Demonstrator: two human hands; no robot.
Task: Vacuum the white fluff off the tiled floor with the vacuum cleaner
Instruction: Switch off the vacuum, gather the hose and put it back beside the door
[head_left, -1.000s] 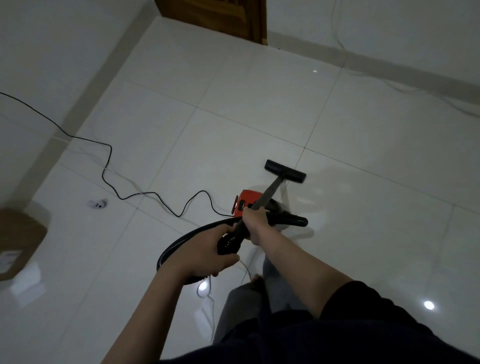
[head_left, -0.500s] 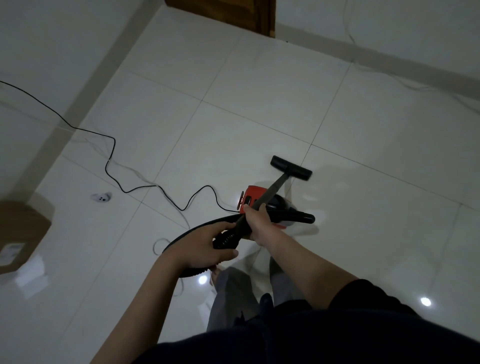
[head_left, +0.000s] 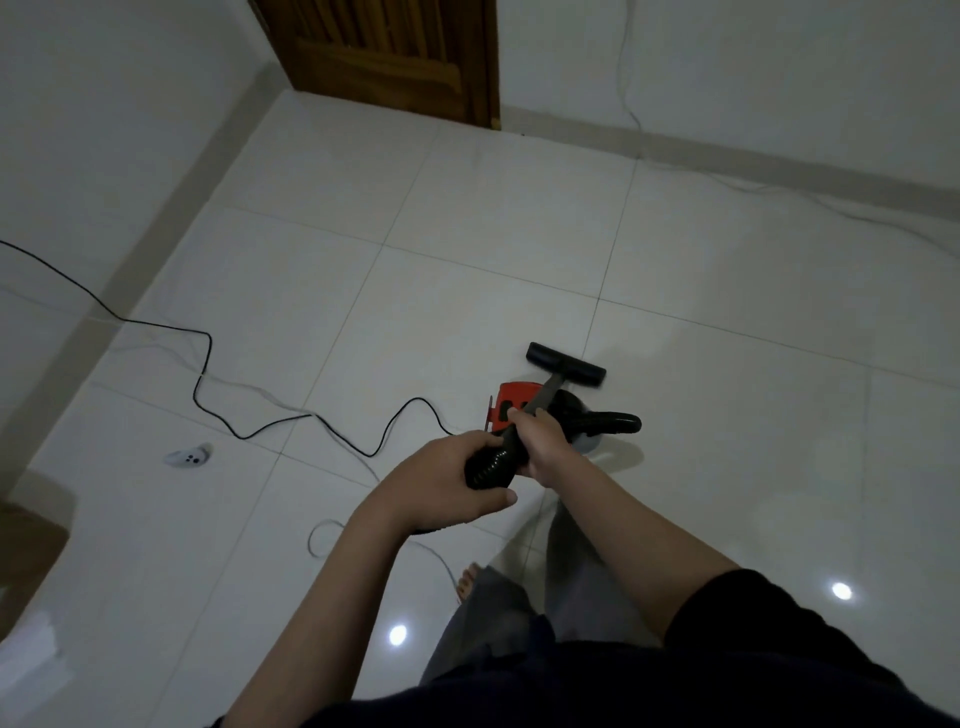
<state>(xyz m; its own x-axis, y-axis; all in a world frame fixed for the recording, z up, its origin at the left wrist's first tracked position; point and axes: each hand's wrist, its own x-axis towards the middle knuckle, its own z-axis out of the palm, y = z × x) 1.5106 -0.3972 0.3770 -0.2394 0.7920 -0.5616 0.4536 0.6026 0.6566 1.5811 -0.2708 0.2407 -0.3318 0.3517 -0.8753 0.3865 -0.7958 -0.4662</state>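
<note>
The vacuum cleaner's red and black body (head_left: 511, 404) stands on the white tiled floor (head_left: 467, 270) in front of me. Its black floor nozzle (head_left: 566, 364) lies flat on a tile just beyond the body, joined to a dark wand (head_left: 545, 397). My right hand (head_left: 540, 441) grips the wand's lower end. My left hand (head_left: 447, 486) holds the ribbed black hose (head_left: 488, 467) right behind it. No white fluff shows on the dim floor around the nozzle.
A black power cord (head_left: 208, 374) snakes across the floor from the left wall to the vacuum. A small white object (head_left: 188, 456) lies on the left tile. A cardboard box (head_left: 26, 551) sits at the left edge. A wooden door (head_left: 395, 57) stands at the far wall.
The view has tilted up, showing more of the door and far wall. Nozzle and vacuum body keep their places relative to each other; both hands hold the same grip.
</note>
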